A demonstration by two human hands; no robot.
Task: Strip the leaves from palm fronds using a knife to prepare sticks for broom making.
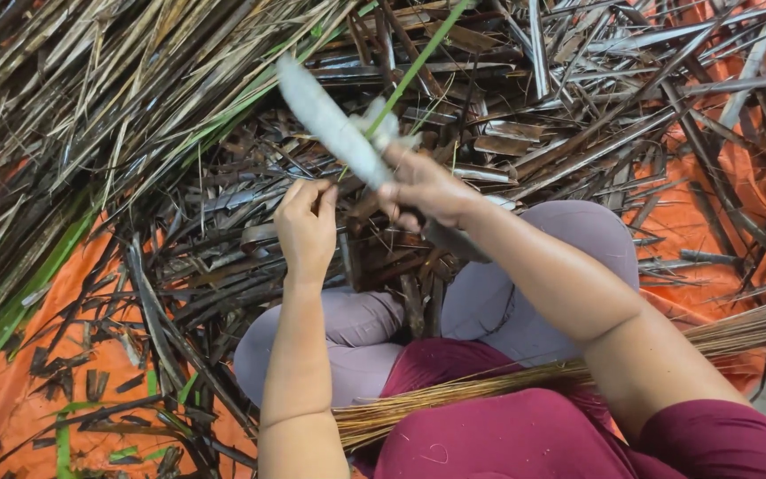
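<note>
My right hand [425, 188] grips the handle of a large knife [328, 122], its broad grey blade pointing up and left, blurred by motion. A thin green leaf rib [418, 64] runs from the blade area up to the right. My left hand [306, 223] sits just left of the knife with fingers pinched together, seemingly on the lower end of a thin strip; what it holds is hard to make out. Both hands hover over my knees in lilac trousers [578, 232].
A bundle of thin tan sticks [525, 377] lies across my lap, extending right. Dark dried leaf strips [578, 115] cover an orange tarp [19, 372] all around. A heap of long dry fronds [73, 89] fills the upper left.
</note>
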